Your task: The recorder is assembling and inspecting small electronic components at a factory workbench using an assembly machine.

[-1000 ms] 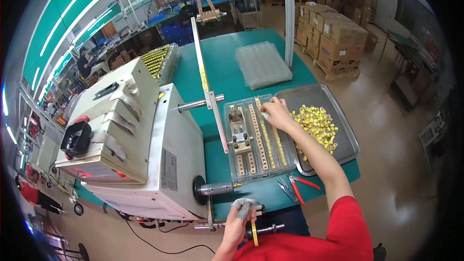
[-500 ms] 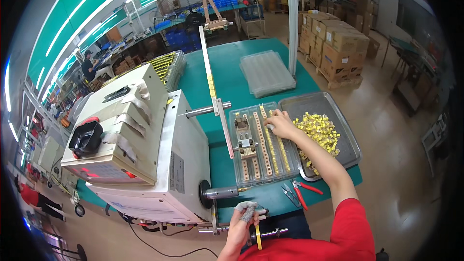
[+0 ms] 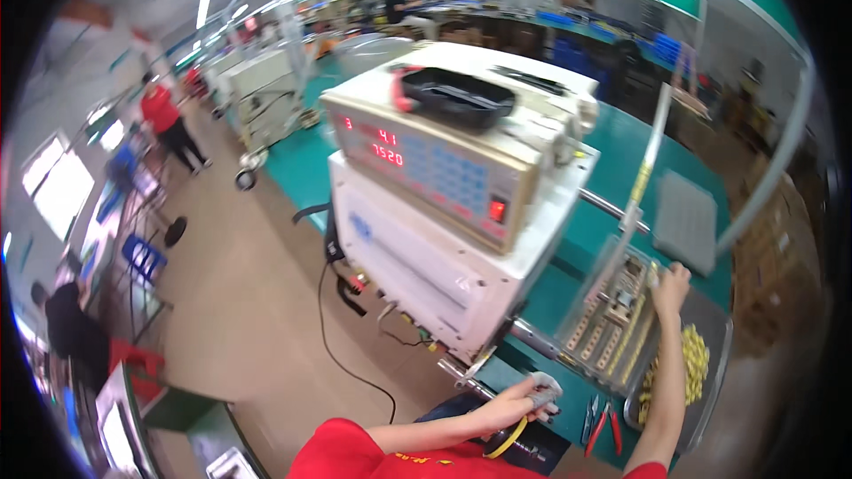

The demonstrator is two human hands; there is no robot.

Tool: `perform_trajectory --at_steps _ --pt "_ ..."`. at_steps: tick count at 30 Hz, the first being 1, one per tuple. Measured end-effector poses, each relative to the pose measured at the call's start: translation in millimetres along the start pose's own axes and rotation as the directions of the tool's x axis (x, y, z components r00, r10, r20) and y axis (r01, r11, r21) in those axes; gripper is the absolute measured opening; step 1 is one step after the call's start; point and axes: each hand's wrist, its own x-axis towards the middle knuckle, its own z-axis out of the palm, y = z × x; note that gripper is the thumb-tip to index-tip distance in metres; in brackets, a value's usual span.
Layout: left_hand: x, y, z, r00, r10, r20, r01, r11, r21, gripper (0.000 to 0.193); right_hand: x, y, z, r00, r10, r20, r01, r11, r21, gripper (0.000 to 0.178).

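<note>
My right hand (image 3: 672,291) reaches to the far right end of a clear plastic tray (image 3: 568,345). Its fingers are bent together, and what they may hold is hidden. Rows of small yellow pieces and tan strips with square holes (image 3: 612,349) lie in the tray, with a metal fixture (image 3: 625,294) over them. Wearing grey-white finger coverings, my left hand (image 3: 540,396) is curled low in front of the machine, beside a metal rod and a yellow band (image 3: 504,440). Its contents cannot be made out. A metal pan (image 3: 713,372) of loose small yellow pieces (image 3: 692,359) sits under my right forearm.
Left of the tray stands a white machine (image 3: 417,257) topped by a lit control box (image 3: 426,173) and a black dish (image 3: 457,98). Red-handled pliers (image 3: 603,430) and small snips (image 3: 589,419) lie at the table's near edge. Stacked clear trays (image 3: 685,222) stand farther back.
My view has swung left, so the machine and tray appear farther right. My right hand remains at the tray's far end, and my left hand stays low by the rod.
</note>
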Motion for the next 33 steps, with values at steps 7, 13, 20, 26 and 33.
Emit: perform_trajectory --at_steps 7,13,20,26,33 --pt "-6 -12 5 1.0 0.017 -0.024 -0.019 0.997 -0.075 0.028 -10 7 13 1.0 0.013 0.013 -0.014 0.998 0.062 0.013" --pt "-1 2 6 0.995 -0.081 0.06 0.084 0.995 -0.06 0.023 -12 18 -37 0.991 0.098 -0.095 -0.086 0.989 0.118 0.01" --pt "17 16 3 0.888 -0.077 0.454 0.282 0.87 -0.405 0.027 -93 -54 -123 0.973 0.211 0.093 -0.204 0.597 0.776 0.005" --pt "25 9 14 0.879 -0.209 0.429 0.397 0.818 -0.416 0.029 -158 -113 -163 0.843 -0.009 0.538 -0.535 0.09 0.84 0.007" --pt "22 6 17 0.851 -0.251 0.462 0.422 0.85 -0.315 0.023 -174 -119 -173 0.833 -0.167 0.528 -0.508 0.147 0.849 0.007"
